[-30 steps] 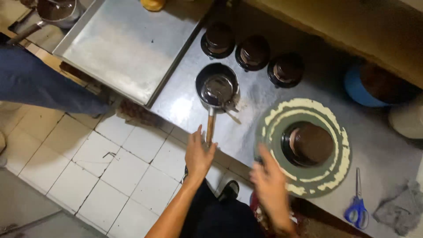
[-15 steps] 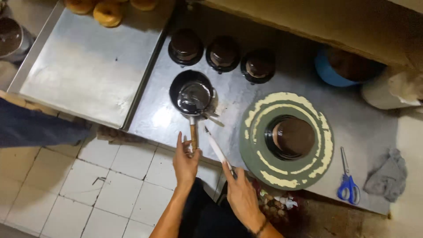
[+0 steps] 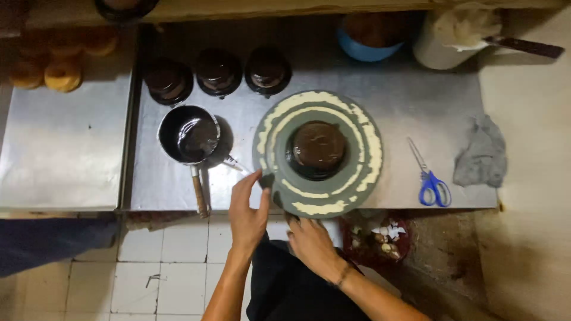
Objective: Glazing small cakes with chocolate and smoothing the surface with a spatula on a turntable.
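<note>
Gripping the near-left rim of a grey cake turntable (image 3: 363, 178), centre frame on the steel table (image 3: 416, 101): left hand (image 3: 248, 211) fingers pinched on its edge; right hand (image 3: 309, 241) fingers curled under the rim. Chocolate cake (image 3: 317, 145) sits centred, saucepan (image 3: 189, 135) left. Step judged: turning; next needs steady rotation.

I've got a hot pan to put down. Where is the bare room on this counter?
Bare steel lies between the round turntable and the blue-handled scissors, and on the left tray below the doughnuts. It is crowded around the saucepan and the three dark cakes.
</note>
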